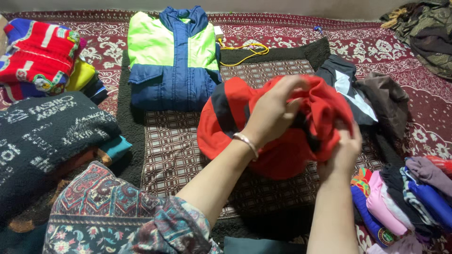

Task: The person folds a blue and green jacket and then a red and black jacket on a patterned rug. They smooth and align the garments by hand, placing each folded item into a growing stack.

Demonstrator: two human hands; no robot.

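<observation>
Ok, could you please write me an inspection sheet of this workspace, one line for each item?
Surface: a checked blanket with a dark fleece edge, spread over a red patterned carpet.
Job's things: a red garment with dark panels, bunched up above the blanket.
Clutter: a blue and green jacket laid flat; folded sweaters stacked at the left; a dark garment at the right; rolled clothes at the lower right.
Hands: the left hand and the right hand both grip the red garment; a bangle is on the left wrist.
Cables: a yellow cable with a white plug behind the jacket.
Surroundings: a heap of clothes in the far right corner.
</observation>
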